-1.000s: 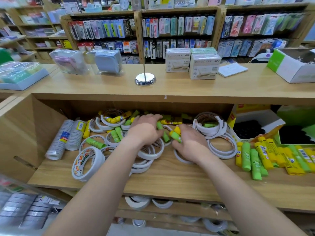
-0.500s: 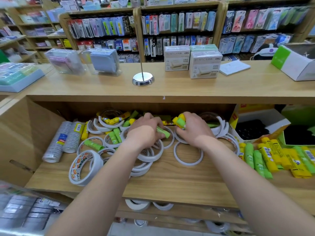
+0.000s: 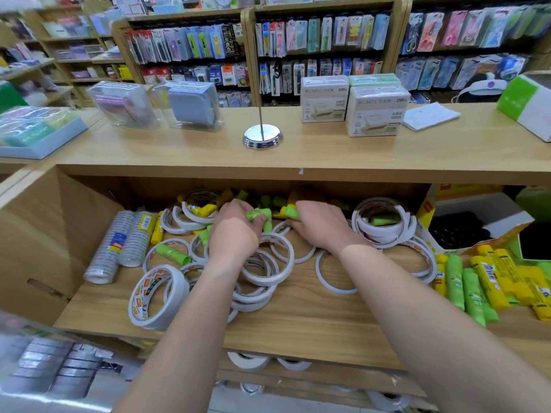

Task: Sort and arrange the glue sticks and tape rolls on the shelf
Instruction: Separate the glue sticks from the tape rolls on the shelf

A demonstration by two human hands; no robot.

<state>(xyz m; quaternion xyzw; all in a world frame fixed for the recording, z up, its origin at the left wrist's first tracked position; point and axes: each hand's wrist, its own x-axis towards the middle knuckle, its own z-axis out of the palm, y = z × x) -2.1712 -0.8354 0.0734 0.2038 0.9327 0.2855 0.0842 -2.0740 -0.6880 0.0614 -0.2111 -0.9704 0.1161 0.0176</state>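
Among the tape rolls (image 3: 259,298) at the back of the shelf (image 3: 298,329), the left hand (image 3: 234,234) curls round green glue sticks (image 3: 257,214) lying 9 to 3, the right hand (image 3: 320,229) clutches a yellow-green bunch (image 3: 290,211), and the sorted row (image 3: 480,281) lies at 4 o'clock, nearer the right hand.

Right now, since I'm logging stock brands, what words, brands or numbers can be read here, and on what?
"deli": top right corner, front white box.
"deli": top right corner, rear white box.
"5": lower left, front white box.
Grey heading on both boxes: too blurred to trust.
Glue sticks, tape roll, hanging packs: print too small or blurred.
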